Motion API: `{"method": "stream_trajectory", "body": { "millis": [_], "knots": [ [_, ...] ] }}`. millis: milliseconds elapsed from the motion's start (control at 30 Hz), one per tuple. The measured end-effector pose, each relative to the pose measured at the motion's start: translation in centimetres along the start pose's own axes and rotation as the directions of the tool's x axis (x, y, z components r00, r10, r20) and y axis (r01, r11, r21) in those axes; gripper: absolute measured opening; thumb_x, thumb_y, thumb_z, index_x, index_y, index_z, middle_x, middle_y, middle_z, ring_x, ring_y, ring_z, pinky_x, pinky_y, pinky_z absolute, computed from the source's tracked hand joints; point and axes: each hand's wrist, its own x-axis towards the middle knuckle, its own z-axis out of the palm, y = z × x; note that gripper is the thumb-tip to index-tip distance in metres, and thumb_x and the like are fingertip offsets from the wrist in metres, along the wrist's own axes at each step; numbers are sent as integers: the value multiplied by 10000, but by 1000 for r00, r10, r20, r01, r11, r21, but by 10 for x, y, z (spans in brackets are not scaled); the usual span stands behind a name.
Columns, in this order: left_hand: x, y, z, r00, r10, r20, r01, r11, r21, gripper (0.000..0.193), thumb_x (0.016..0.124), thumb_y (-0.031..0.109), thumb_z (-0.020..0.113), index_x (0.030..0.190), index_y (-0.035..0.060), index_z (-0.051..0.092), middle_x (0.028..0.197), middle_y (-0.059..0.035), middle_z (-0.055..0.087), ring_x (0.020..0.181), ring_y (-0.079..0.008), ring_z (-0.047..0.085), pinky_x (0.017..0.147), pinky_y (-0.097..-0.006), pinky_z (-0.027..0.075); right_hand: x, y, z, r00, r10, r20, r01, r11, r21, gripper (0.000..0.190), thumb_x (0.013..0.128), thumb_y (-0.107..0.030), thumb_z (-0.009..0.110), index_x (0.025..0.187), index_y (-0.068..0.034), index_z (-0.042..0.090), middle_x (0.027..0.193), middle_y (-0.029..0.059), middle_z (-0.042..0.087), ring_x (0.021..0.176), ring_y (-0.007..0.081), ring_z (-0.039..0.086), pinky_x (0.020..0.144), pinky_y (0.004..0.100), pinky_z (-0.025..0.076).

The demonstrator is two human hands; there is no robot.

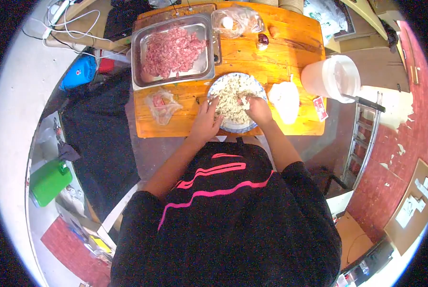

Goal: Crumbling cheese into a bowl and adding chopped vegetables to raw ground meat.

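Observation:
A round plate or shallow bowl with a blue-patterned rim [243,128] stands near the front edge of the wooden table [289,64], heaped with pale, crumbly food [233,89]. My left hand [208,118] lies at the left side of the heap, fingers spread over the rim and the food. On the right side, my right hand [257,109] has its fingers curled into the crumbly food, with pale bits at the fingertips. A metal tray [137,68] of raw minced meat [172,52] stands behind and left of the plate.
A crumpled plastic bag [162,107] lies left, a white bag [285,102] right, beside a red-and-white packet [320,108]. A translucent bucket [319,77] stands at the right edge. Farther back are an egg [227,22] on clear plastic and an onion [263,39]. A ladder [363,140] stands right.

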Motion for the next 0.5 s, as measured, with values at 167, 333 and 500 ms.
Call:
{"method": "stream_trajectory", "body": {
  "millis": [167,333,500],
  "knots": [
    [4,2,6,1000,19,-16,-17,995,94,651,892,242,627,1445,6,379,1299,-295,448,1189,-466,455,1014,-513,397,1,-4,-7,990,125,63,-124,992,-22,310,710,-100,720,1019,-109,695,848,174,698,829,354,679,761,448,549],
    [-1,8,7,999,25,-35,-17,980,198,745,849,261,671,1471,21,339,1374,-296,414,1223,-482,437,1048,-528,377,-4,-37,-40,995,82,58,-83,996,19,425,725,-179,748,1129,-111,636,1068,190,651,939,372,655,782,470,536],
    [-2,14,12,999,36,-18,-29,955,296,811,811,222,705,1492,44,303,1435,-291,373,1265,-498,421,1064,-536,375,-20,-32,-28,993,-92,-69,90,995,-42,707,712,-288,817,1352,-170,539,1346,196,504,1114,431,584,819,488,543]
  ]
}}
